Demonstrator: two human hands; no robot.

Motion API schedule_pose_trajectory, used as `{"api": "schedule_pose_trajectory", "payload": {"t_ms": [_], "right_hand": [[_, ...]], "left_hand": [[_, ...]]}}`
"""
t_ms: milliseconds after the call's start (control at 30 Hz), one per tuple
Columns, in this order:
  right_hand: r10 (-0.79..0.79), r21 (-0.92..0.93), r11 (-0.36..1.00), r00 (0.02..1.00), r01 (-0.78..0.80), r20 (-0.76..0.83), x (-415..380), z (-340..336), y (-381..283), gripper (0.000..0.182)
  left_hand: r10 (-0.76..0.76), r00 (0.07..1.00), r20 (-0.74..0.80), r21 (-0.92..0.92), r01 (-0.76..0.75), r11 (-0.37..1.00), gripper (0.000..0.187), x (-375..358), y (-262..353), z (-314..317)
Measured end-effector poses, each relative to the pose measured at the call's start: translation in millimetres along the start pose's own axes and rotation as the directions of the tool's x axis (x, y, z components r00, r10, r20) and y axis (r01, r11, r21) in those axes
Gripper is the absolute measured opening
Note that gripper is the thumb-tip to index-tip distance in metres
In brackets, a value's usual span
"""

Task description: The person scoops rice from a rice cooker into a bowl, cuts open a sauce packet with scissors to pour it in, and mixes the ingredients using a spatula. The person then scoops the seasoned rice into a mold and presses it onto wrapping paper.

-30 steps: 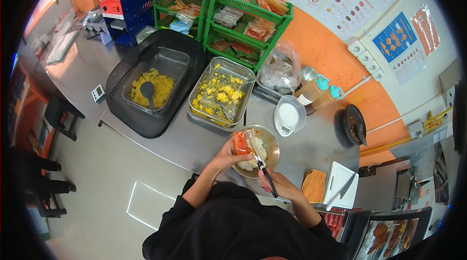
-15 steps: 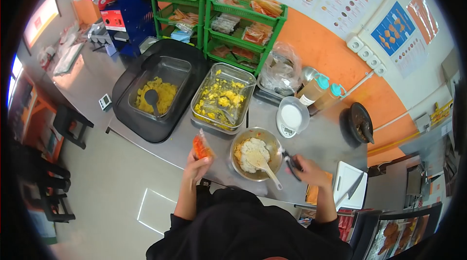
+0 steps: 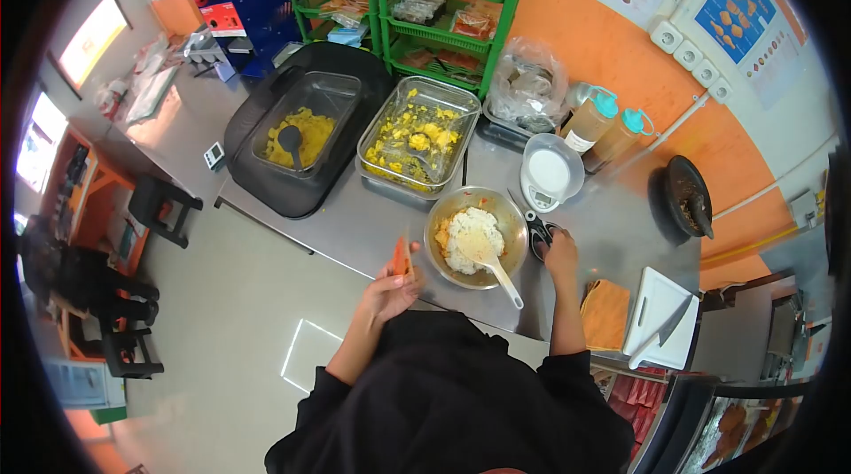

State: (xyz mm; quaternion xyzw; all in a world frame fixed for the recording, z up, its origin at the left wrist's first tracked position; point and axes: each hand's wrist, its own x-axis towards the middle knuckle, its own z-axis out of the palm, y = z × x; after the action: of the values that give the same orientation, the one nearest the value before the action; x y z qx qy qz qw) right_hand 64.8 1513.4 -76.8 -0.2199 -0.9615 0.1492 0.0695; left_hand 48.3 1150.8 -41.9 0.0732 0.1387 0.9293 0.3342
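My left hand (image 3: 391, 292) pinches a small clear plastic packet (image 3: 402, 259) with orange-red contents, just left of the steel bowl (image 3: 436, 264). In the bowl, white rice (image 3: 463, 230) lies over orange bits, and a cream-coloured rice paddle (image 3: 499, 277) rests in it with its handle over the near rim. Right of the bowl, my right hand (image 3: 560, 254) has its fingers at the handles of black scissors (image 3: 537, 233), which are low at the counter. The blades point away from me, towards the kitchen scale (image 3: 542, 198).
Left of the bowl stand a glass dish (image 3: 364, 155) of yellow food and a black-rimmed container (image 3: 239, 164) with a ladle. Squeeze bottles (image 3: 591, 122) and a stone mortar (image 3: 674, 208) are at the back right. A knife (image 3: 675, 319) lies on the white cutting board (image 3: 651, 283).
My right hand has moved the scissors away from the bowl's rim, down to the counter near the scale. The packet in my left hand has turned more edge-on. The whole view has shifted.
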Motion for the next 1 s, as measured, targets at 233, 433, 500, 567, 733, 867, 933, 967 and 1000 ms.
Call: {"api": "schedule_pose_trajectory", "payload": {"t_ms": [233, 433, 500, 567, 733, 867, 933, 967, 1000], "right_hand": [[-0.774, 0.418, 0.458, 0.583, 0.785, -0.246, -49.2, -116.5, -131.7, 0.024], [-0.921, 0.467, 0.191, 0.322, 0.864, -0.220, -54.8, -129.2, -144.6, 0.009], [-0.899, 0.550, 0.252, 0.403, 0.796, -0.170, -55.9, -130.9, -143.2, 0.006], [-0.868, 0.623, 0.318, 0.484, 0.715, -0.112, -55.4, -130.5, -141.0, 0.006], [-0.771, 0.665, 0.498, 0.636, 0.557, 0.044, -50.5, -135.5, -137.6, 0.007], [-0.688, 0.672, 0.553, 0.724, 0.492, 0.035, -45.7, -125.2, -138.4, 0.009], [-0.612, 0.726, 0.554, 0.791, 0.407, 0.024, -44.7, -121.2, -140.1, 0.010], [-0.600, 0.724, 0.561, 0.800, 0.402, 0.021, -44.8, -117.0, -141.0, 0.010], [-0.563, 0.730, 0.571, 0.827, 0.377, 0.013, -44.7, -111.8, -141.9, 0.010]], "left_hand": [[-0.361, 0.918, 0.164, -0.093, 0.379, 0.921, 0.057, 21.5, -20.1, 20.1], [-0.494, 0.863, 0.108, -0.033, 0.500, 0.865, 0.052, 21.8, -35.2, 17.7], [-0.557, 0.819, 0.136, -0.004, 0.563, 0.826, 0.055, 20.8, -35.8, 0.3], [-0.520, 0.853, -0.033, 0.126, 0.520, 0.845, 0.059, 23.0, -21.2, 39.6], [-0.002, 1.000, -0.028, 0.868, 0.025, 0.495, 0.062, 30.2, -6.1, 41.6], [0.123, 0.960, 0.251, 0.966, -0.241, -0.089, 0.028, 45.5, -1.6, 66.1], [0.170, 0.961, 0.216, 0.976, -0.206, -0.077, 0.015, 52.5, -6.1, 63.4], [0.226, 0.947, 0.228, 0.972, -0.208, -0.109, 0.012, 54.9, -7.9, 63.1], [0.280, 0.929, 0.240, 0.968, -0.208, -0.141, 0.009, 56.9, -9.0, 62.1]]}}
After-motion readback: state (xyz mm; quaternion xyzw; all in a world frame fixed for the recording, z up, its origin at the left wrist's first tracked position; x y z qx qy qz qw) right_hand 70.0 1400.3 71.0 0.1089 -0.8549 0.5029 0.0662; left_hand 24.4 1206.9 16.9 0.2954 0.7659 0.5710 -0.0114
